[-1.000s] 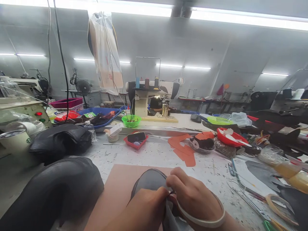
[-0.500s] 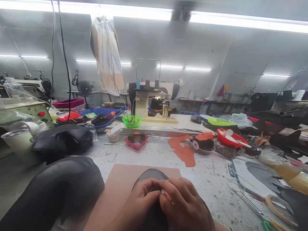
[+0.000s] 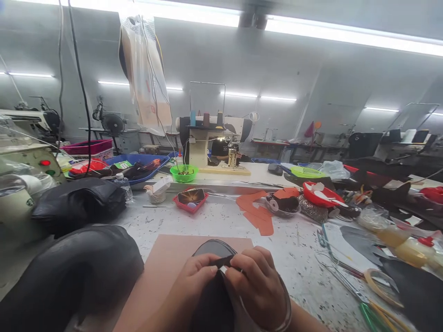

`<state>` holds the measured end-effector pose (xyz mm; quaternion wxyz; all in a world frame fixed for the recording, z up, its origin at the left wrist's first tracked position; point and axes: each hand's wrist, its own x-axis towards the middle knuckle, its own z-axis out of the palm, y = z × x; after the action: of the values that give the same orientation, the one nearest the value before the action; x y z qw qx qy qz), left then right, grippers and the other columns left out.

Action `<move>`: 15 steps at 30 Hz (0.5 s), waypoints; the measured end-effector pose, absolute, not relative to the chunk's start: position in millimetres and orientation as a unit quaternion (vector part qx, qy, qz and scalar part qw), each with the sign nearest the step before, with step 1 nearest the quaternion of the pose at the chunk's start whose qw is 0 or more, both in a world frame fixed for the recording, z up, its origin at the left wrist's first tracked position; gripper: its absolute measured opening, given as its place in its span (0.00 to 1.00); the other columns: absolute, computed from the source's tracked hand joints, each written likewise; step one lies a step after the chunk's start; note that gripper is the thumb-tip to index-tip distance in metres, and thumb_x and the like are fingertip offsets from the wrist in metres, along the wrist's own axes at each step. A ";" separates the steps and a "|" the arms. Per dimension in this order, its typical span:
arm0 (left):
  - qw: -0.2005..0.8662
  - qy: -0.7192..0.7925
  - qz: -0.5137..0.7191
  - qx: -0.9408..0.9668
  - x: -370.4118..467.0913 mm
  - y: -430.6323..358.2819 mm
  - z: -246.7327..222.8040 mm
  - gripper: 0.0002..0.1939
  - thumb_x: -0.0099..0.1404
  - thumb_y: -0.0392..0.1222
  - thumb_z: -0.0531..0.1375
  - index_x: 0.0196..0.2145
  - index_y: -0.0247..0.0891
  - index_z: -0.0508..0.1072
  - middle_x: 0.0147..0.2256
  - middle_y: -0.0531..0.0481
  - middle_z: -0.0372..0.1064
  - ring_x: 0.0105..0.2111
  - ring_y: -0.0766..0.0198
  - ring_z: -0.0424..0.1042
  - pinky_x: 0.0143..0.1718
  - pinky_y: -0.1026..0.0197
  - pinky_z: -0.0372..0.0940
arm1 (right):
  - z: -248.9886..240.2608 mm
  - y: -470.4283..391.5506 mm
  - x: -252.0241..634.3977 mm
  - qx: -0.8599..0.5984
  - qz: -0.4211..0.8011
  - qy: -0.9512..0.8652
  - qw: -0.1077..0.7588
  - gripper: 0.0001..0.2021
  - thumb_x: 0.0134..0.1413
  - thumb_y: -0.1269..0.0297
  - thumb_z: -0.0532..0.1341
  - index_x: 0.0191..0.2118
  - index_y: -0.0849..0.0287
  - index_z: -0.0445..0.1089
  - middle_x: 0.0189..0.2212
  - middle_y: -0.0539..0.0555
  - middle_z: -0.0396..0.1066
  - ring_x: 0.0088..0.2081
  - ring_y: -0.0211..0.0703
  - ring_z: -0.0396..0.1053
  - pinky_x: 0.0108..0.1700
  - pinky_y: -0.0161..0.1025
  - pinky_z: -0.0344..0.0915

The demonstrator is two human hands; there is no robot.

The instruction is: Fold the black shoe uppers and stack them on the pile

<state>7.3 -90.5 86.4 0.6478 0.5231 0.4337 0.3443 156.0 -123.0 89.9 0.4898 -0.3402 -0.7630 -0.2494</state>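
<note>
Far left: paper cup at the frame edge, a black bundle behind it, and a bigger dark leather heap in the near-left corner. Brown board lies flat on the speckled table, in front of the person. On the board, a dark oval leather piece, far edge rounded, near part running under both hands. Left hand and right hand meet over it, fingertips touching; thumbs and forefingers of both are pinched together on a small fold at the piece's edge, at centre bottom. Bangle on the right wrist. Mid-table behind: red tray with a phone in it, green bowl, sewing machine with thread cones further back. Right of centre: orange cut pieces lying flat, a red dish, then scissors and a tape roll near the right edge, well apart from the hands.
</note>
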 end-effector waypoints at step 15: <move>0.657 0.406 0.303 0.559 4.7 -73.5 90.4 0.17 0.45 0.53 0.61 0.24 0.34 0.69 0.21 0.53 0.63 0.24 0.65 0.62 0.28 0.64 0.55 | 82.1 -122.6 152.3 -0.288 -0.271 -0.771 0.500 0.13 0.54 0.80 0.48 0.26 0.60 0.64 0.33 0.50 0.70 0.42 0.36 0.66 0.52 0.37 0.56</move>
<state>4.7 -73.5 90.4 0.6568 0.5588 0.4056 0.3032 152.3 -122.6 82.1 0.4996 -0.2885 -0.7706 -0.2710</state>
